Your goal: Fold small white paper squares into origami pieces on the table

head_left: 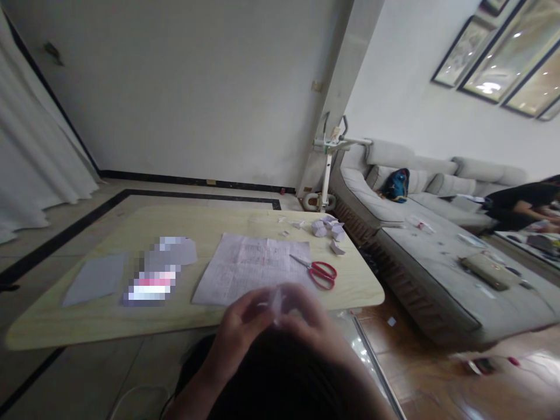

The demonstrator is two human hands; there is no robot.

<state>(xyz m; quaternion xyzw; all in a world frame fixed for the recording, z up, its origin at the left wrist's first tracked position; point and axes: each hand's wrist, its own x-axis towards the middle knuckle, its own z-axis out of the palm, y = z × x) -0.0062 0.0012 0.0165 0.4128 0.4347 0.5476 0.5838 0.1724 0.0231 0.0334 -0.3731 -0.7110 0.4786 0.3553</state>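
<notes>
The left hand (245, 317) and the right hand (307, 312) meet at the near edge of the desk (144, 224), right of its middle, and between them is a small white piece (276, 303), which looks like paper. The fingers of both hands are bent and seem to pinch this piece from its two sides, with the tips close together. I judge it to be very light, thin and soft, not slippery, but easy to crease or tear; it is better taken by its edges or along a fold, with little pressure. Behind the hands lies a creased sheet (251, 265), and the scissors (311, 266) rest partly over its right side. Folded scraps (319, 227) are near the far right corner of the desk. The hands are blurred, so the shape of the piece and the exact contact of each finger are hard to make out. The hands also cover part of the sheet's near edge. Toward the left edge, a pixelated patch hides some object, and the writing on the sheet cannot be read.
</notes>
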